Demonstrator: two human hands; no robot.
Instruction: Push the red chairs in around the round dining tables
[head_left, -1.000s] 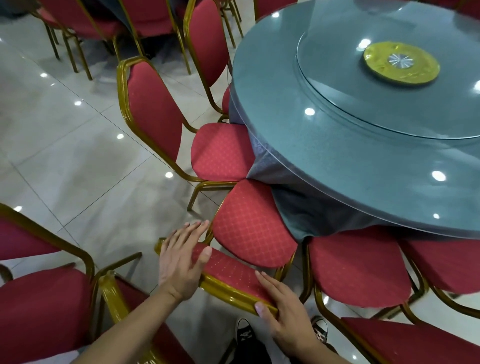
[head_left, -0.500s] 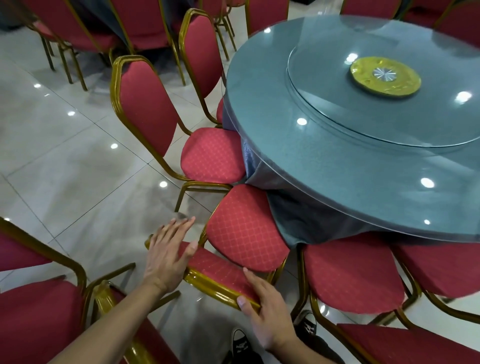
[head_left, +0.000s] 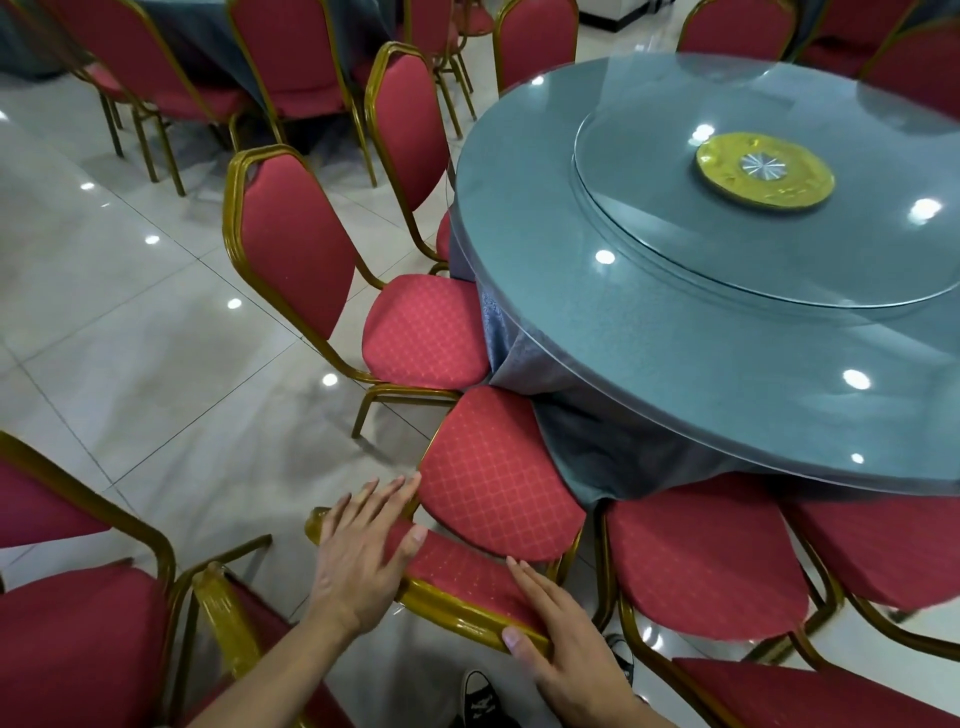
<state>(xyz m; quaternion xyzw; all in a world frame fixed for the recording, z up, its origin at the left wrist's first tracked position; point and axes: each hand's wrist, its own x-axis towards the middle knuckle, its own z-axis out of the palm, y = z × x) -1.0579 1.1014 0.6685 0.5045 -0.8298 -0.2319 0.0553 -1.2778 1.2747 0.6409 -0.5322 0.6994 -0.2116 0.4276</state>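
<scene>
Two bare hands rest on the top rail of a red upholstered chair with a gold metal frame (head_left: 498, 493), seen from above. The left hand (head_left: 358, 556) lies flat across the left end of the backrest, fingers straight and slightly spread, thumb laid on the red fabric. The right hand (head_left: 561, 644) presses the right end of the gold rail, fingers straight along the fabric and thumb against the rail's outer edge; neither hand curls round anything.

That chair's seat sits with its front edge tucked against the hanging grey-blue tablecloth (head_left: 571, 415) of the round glass-topped dining table (head_left: 675, 338). On the table rests a round glass turntable (head_left: 675, 249) with a gold disc hub (head_left: 763, 171) at its centre; nothing else stands on it, and no writing is readable there.

Just left, a second red chair (head_left: 415, 332) has its seat touching the cloth. To the right, another red chair seat (head_left: 696, 561) lies partly under the table edge. A further red chair (head_left: 67, 623) stands at lower left on the glossy white tiled floor (head_left: 130, 338). Black sneakers with white laces (head_left: 483, 701) show below.
</scene>
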